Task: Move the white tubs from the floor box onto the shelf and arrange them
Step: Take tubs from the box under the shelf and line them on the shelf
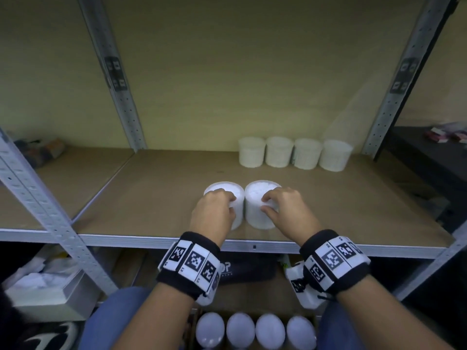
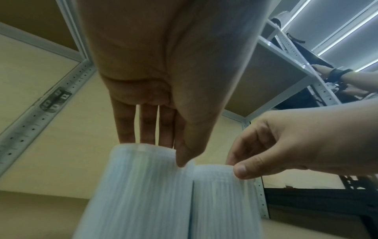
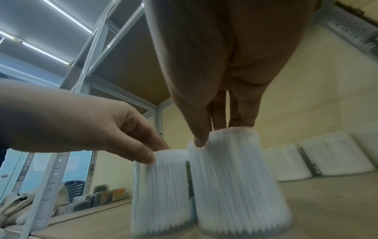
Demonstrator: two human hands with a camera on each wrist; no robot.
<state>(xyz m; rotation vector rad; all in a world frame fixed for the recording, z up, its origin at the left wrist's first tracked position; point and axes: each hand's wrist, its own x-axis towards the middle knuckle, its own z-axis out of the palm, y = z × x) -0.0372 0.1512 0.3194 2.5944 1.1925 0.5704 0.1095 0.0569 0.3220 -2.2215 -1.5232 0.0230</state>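
Two white ribbed tubs stand side by side, touching, near the front of the brown shelf (image 1: 151, 198). My left hand (image 1: 225, 203) pinches the top rim of the left tub (image 1: 238, 213), fingers over the lid and thumb on the near side. My right hand (image 1: 275, 204) holds the right tub (image 1: 255, 198) the same way. The left wrist view shows the left hand (image 2: 169, 145) on its tub (image 2: 139, 194). In the right wrist view the right hand (image 3: 212, 129) is on its tub (image 3: 237, 186). Several more tubs (image 1: 293, 155) form a row at the back right. Round white lids (image 1: 255, 329) fill the floor box below.
Perforated metal uprights (image 1: 50, 210) frame the shelf bay, and another shelf board hangs overhead. Below the shelf lie a dark bag (image 1: 247, 269) and a grey bin of white plastic (image 1: 50, 281). A black table (image 1: 429, 160) stands at the right. Another person's hands (image 2: 347, 77) reach into a neighbouring rack.
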